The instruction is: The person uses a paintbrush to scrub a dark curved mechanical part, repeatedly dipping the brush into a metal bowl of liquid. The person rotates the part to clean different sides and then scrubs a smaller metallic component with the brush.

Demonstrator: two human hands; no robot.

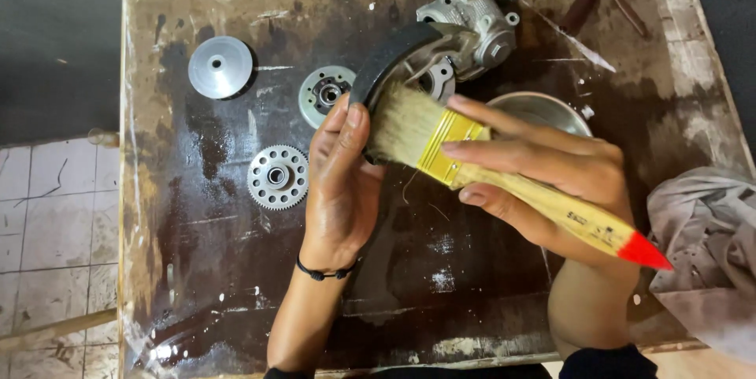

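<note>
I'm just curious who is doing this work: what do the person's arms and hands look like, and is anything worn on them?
Both hands are bare, no gloves. The left hand has a thin black cord bracelet with a small knot around the wrist. The right hand wears nothing, no ring or watch in view. Both forearms are bare; dark sleeve edges show only at the bottom of the picture, pushed up near the elbows.

Stained brown workboard [197, 300], metal disc [220, 67] near its far left corner, toothed gear [277, 176] left of centre, grey rag [705, 253] at right edge
</note>
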